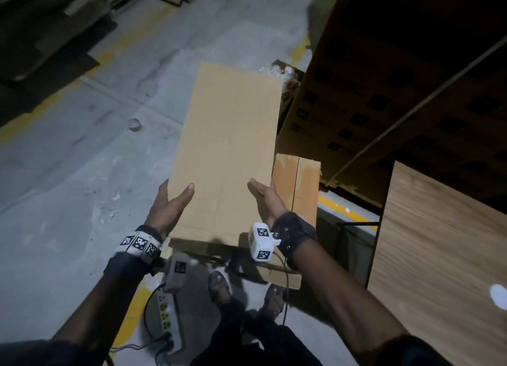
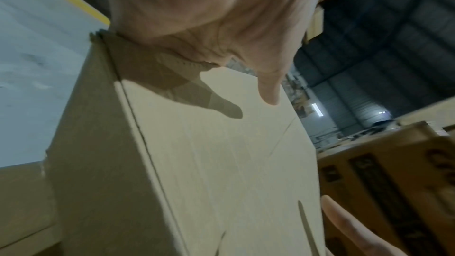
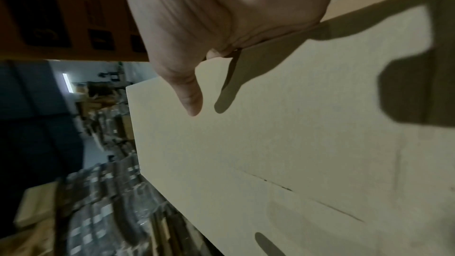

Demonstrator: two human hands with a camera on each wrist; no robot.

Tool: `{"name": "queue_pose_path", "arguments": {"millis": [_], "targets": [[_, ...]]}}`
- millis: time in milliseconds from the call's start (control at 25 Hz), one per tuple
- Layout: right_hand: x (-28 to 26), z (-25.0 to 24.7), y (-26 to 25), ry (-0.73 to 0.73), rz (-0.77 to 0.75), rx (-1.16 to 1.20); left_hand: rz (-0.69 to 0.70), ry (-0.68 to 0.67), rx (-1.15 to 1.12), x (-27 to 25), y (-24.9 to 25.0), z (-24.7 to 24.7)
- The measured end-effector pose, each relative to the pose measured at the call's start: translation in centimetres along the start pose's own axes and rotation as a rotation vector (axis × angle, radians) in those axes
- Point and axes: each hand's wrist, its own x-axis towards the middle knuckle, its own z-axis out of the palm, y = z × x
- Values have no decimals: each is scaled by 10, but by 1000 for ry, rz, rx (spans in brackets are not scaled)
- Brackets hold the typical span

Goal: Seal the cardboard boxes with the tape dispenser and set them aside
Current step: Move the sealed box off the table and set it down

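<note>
**Long cardboard box carried between two hands over a warehouse floor**

A grey concrete floor [image 1: 82,151] with yellow painted lines fills the left of the head view. To the right stands a tall stack of dark printed cartons [image 1: 384,91], and nearer the person a pale wood-grain board [image 1: 444,242].

In the middle, held off the floor, is the task's thing: a long plain tan cardboard box [image 1: 227,151]. Its long axis points straight away from the person, with the near end at the wrists and the far end well out in front. The broad upper face shows no tape or seam that can be made out.

The left hand [image 1: 170,206] clasps the box's left edge and the right hand [image 1: 267,201] clasps its right edge, both at the near end. Each thumb lies on the upper face; the fingers pass out of sight around the sides. In the left wrist view the thumb [image 2: 268,89] points along the box. Neither hand is nearer; they sit level, opposite one another.

Just beside the box's right edge stands a smaller orange-brown taped cardboard box [image 1: 297,184]. A small roll of tape [image 1: 134,124] lies on the floor well to the left. No tape dispenser can be picked out.

Judging from this, setting the box down turns on swinging its far end, which overhangs the grip.
</note>
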Motion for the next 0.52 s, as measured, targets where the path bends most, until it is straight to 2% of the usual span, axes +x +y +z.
{"name": "queue_pose_path", "arguments": {"millis": [160, 240, 360, 520], "targets": [[-49, -11, -50, 27, -146, 115, 162, 91, 52, -37, 57, 24], [-76, -24, -67, 83, -207, 191, 198, 107, 104, -59, 77, 46], [-121, -61, -83, 176, -270, 253, 254, 78, 165, -85, 92, 87], [-184, -137, -80, 374, -384, 260, 354, -50, 259, -121, 100, 162]]}}
